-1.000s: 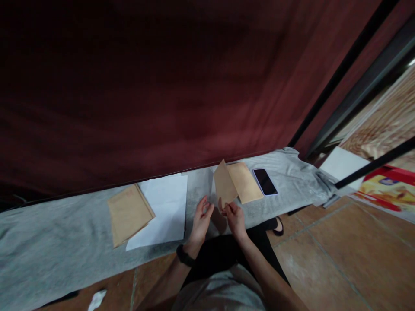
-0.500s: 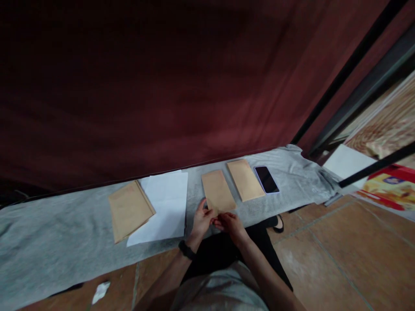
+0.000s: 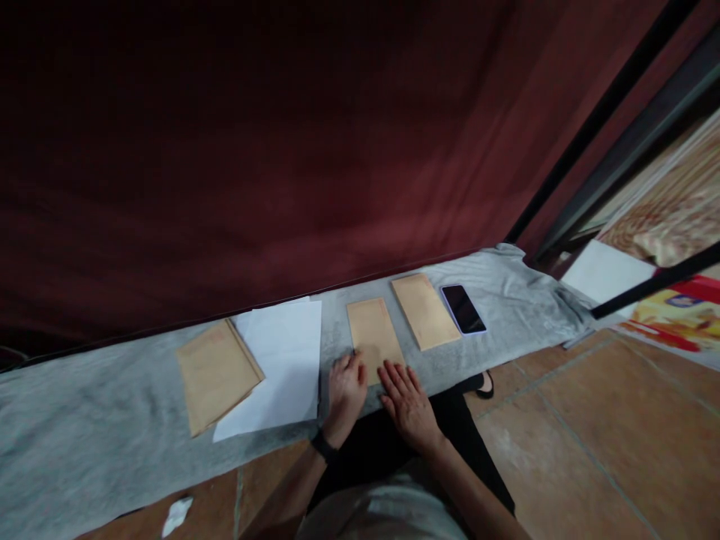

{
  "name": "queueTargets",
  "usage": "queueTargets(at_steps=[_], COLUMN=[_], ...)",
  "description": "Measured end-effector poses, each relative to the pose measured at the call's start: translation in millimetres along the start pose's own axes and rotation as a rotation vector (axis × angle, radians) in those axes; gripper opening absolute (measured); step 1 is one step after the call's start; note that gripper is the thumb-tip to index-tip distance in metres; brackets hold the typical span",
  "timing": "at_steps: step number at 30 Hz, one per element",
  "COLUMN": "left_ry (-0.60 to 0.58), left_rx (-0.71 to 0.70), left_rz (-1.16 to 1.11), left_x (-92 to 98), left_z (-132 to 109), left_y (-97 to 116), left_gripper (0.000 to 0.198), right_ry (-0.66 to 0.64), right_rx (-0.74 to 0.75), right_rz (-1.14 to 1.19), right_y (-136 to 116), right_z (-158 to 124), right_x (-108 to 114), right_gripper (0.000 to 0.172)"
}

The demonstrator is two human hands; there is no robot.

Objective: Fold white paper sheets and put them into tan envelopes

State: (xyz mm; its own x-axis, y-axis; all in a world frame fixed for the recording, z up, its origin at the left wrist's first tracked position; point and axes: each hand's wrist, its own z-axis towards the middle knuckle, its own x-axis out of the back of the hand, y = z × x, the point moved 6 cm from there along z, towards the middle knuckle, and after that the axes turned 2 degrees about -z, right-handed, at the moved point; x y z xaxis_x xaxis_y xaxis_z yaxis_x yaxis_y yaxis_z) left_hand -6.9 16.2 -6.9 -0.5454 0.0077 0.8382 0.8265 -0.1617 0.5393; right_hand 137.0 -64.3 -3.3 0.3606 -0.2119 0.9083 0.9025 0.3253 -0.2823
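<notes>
A brown paper envelope (image 3: 373,330) lies flat on the grey cloth in front of me. My right hand (image 3: 410,405) is spread flat over its lower right corner, holding nothing, with the fingers stretched out. At the lower left edge, my left hand (image 3: 346,390) has its fingers bent in and its thumb against the paper, gripping that side. A second brown envelope (image 3: 426,311) lies just to the right, and beyond it is a dark-screened phone (image 3: 463,309) with a pale purple rim.
Several brown envelopes (image 3: 217,375) overlap white paper sheets (image 3: 286,360) on the left. Grey cloth (image 3: 112,405) covers the narrow bench. A dark red curtain (image 3: 315,150) hangs behind it. A crumpled white scrap (image 3: 177,516) lies on the tiled floor (image 3: 568,435).
My hands were together at the envelope's bottom edge. They have moved apart: the right now lies flat on the lower right corner, the left on the left edge.
</notes>
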Motion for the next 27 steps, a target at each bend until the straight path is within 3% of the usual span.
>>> queueTargets(at_steps=[3, 5, 10, 16, 21, 27], left_ry=[0.001, -0.037, -0.096, -0.089, -0.086, -0.132], left_rx=[-0.268, -0.355, -0.381, -0.362, -0.323, -0.456], left_rz=[0.009, 0.025, 0.110, 0.167, 0.159, 0.162], left_x=[-11.2, -24.2, -48.5, -50.9, -49.8, -50.6], left_z=[22, 42, 91, 128, 132, 100], left_y=[19, 28, 40, 45, 45, 43], left_gripper=[0.046, 0.051, 0.055, 0.054, 0.053, 0.052], right_ry=[0.015, 0.019, 0.002, 0.010, -0.005, 0.003], right_rx=[0.001, 0.009, -0.014, -0.017, -0.022, 0.011], right_rz=[-0.022, -0.021, -0.029, -0.017, -0.001, 0.079], right_y=[1, 1, 2, 2, 3, 9], right_z=[-1, -1, 1, 1, 1, 0], right_x=[-5, -5, -5, -3, -5, -9], right_gripper=[0.057, 0.056, 0.056, 0.057, 0.055, 0.048])
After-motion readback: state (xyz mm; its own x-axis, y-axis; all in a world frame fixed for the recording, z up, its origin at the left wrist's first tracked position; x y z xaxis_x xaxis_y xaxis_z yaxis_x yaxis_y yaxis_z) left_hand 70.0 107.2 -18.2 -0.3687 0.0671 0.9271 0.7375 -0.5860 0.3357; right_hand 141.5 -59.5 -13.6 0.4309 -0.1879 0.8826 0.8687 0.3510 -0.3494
